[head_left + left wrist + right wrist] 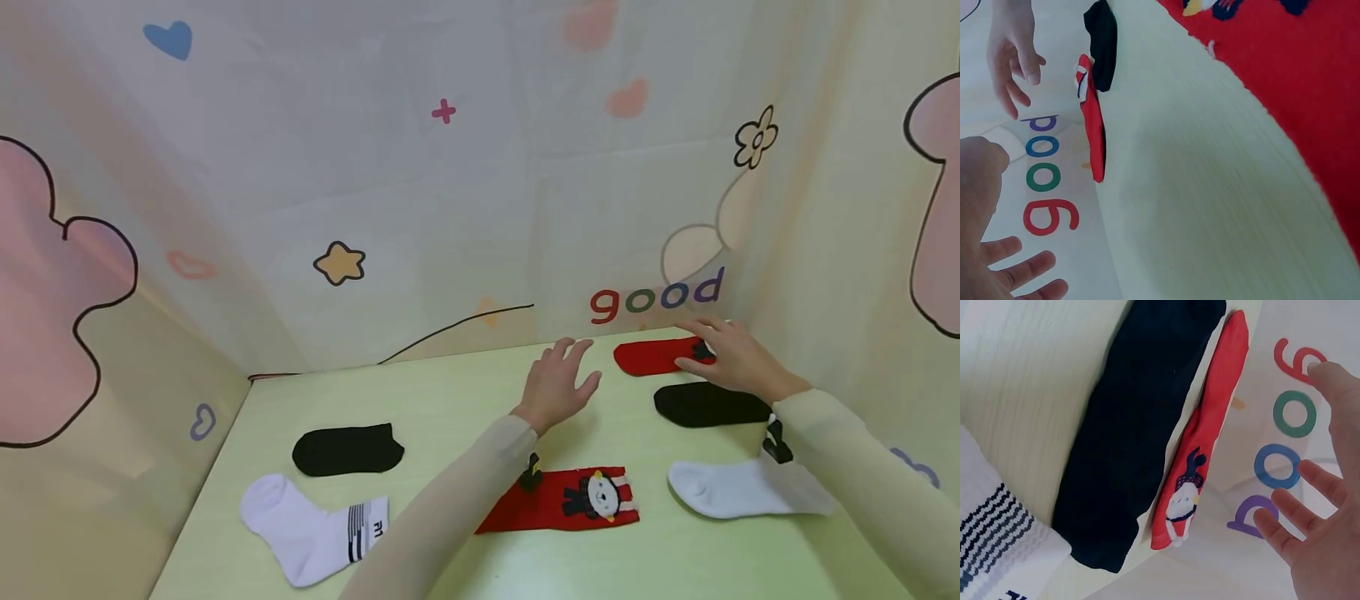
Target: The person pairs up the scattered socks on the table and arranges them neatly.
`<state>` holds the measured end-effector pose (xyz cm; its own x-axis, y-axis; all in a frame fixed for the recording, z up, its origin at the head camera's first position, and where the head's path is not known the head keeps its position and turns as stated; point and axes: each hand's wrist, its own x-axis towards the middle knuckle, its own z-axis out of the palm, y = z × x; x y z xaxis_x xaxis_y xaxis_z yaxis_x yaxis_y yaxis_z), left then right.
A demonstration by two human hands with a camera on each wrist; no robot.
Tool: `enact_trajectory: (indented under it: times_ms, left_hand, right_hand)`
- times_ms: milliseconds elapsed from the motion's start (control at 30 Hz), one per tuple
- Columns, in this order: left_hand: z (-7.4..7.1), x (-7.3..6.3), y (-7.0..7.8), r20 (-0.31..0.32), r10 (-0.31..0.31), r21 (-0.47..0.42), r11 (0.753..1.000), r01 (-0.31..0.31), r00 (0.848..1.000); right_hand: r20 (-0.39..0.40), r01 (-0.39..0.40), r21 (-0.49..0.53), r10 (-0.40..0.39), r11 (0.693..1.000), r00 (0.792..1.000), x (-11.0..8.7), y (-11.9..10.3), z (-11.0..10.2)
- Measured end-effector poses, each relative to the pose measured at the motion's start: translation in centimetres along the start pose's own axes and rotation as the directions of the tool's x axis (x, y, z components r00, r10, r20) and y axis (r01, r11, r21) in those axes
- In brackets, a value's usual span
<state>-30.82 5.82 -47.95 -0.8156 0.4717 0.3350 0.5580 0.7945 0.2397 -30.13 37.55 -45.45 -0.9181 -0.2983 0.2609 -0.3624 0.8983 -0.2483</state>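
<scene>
My right hand [738, 357] hovers over the back right of the table, fingers spread, above a red sock [648, 357] whose cartoon end it partly hides in the head view. Just in front of that lies a black sock [708, 405]. My left hand [553, 385] is held in the air near the middle, fingers apart and holding nothing. Below its wrist lies another red sock [555, 500] with a white cartoon animal, partly covered by the left sleeve. The right wrist view shows the right hand [1329, 512] apart from the red sock [1200, 431].
A white sock [742, 487] lies at the right under the right forearm. At the left are a second black sock [348, 450] and a white sock with dark stripes [300, 529]. A printed cloth [420, 183] with the word good stands behind the table.
</scene>
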Motion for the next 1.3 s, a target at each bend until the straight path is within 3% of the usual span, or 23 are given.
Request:
enact_trajectory:
  times_ms: [467, 767, 1300]
  left_hand:
    - [1.8, 1.9, 1.3, 0.042, -0.069, 0.005, 0.998, 0.069, 0.997]
    - [2.8, 2.8, 1.4, 0.077, -0.118, -0.006, 0.993, 0.119, 0.990]
    - [4.9, 4.5, 2.7, 0.082, -0.156, 0.001, 0.988, 0.156, 0.984]
  right_hand:
    - [0.051, -0.061, -0.011, 0.061, 0.998, 0.997, 0.4, 2.8, -0.2]
    - [0.041, -0.059, 0.006, 0.059, 0.998, 0.997, 1.8, 4.1, 1.2]
    - [0.074, -0.146, 0.013, 0.145, 0.989, 0.987, 2.8, 6.4, 1.9]
